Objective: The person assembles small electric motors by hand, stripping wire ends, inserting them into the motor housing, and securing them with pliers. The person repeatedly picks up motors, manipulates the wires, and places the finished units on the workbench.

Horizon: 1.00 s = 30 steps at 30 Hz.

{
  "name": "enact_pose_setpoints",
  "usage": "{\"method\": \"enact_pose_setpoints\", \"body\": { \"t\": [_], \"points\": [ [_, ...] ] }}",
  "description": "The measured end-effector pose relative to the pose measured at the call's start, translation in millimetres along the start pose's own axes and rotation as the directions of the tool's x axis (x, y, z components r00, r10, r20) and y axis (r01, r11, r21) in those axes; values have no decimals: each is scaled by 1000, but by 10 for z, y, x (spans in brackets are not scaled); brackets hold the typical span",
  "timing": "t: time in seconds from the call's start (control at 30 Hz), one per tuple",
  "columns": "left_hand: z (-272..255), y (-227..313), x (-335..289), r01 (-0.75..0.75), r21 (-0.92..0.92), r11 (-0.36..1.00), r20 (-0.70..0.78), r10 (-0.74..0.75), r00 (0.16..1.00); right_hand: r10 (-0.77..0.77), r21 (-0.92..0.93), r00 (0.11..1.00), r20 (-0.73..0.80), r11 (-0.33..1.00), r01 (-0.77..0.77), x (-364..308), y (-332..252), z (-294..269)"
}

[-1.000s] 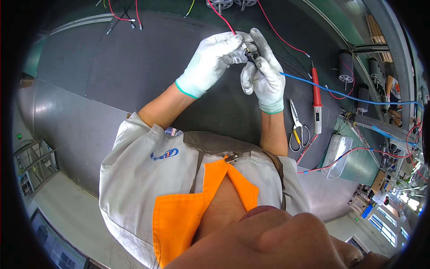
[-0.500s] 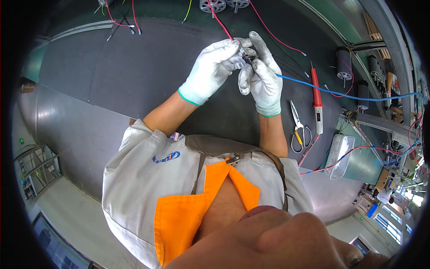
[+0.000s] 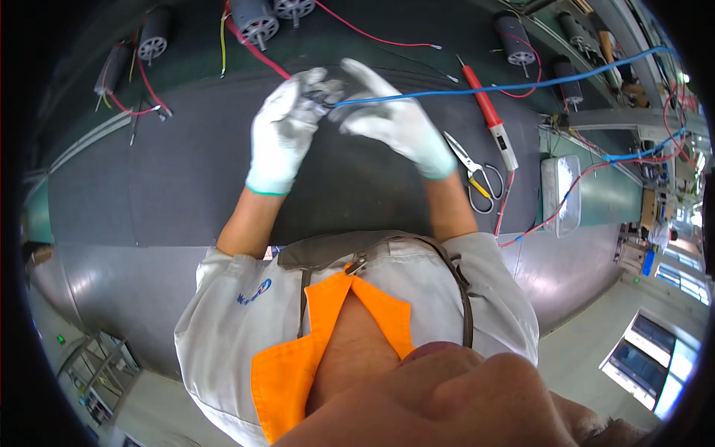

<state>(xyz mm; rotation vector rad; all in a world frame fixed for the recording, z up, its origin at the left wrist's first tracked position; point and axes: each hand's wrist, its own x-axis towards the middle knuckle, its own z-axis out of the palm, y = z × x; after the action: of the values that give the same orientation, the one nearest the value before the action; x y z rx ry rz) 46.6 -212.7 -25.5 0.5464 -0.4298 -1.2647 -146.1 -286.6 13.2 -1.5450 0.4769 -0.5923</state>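
Observation:
My left hand, in a white glove with grey-stained fingertips, pinches a small dark wire joint. Its exact form is blurred. A thick red wire runs into this grip from a grey motor at the far side. From the right, a blue cable reaches the same joint. My right hand, also gloved, is apart from the left, its fingers spread around the blue cable's end without closing on it.
Right of my hands lie a red-handled soldering iron and scissors. Other motors with loose leads stand along the far edge. A clear plastic tray sits at the right, by a metal frame.
My right hand has opened and drawn away from the joint, while my left keeps hold. The view has shifted, bringing more motors in. The blue cable now stretches above the right hand.

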Motion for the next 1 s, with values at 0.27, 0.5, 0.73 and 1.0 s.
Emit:
{"method": "enact_pose_setpoints", "body": {
  "t": [0.27, 0.5, 0.73, 1.0],
  "points": [
    [-99, 159, 83, 34, -103, 994, 194, -13, 981, -159, -813, 804, -573, 239, -531, -1845, 593, -1957],
    [-46, 269, 6, 11, -112, 994, 86, -1, 996, 18, -460, 899, -438, 854, -242, -405, 256, -1076],
    [-64, 269, 1, 7, -132, 991, 52, -1, 999, 124, -512, 986, -115, 843, -166, 930, 426, -708],
    [-88, 166, 110, 85, -174, 981, 91, -70, 993, -274, -869, 961, -42, 485, 100, 582, 352, -681]
  ]
}}
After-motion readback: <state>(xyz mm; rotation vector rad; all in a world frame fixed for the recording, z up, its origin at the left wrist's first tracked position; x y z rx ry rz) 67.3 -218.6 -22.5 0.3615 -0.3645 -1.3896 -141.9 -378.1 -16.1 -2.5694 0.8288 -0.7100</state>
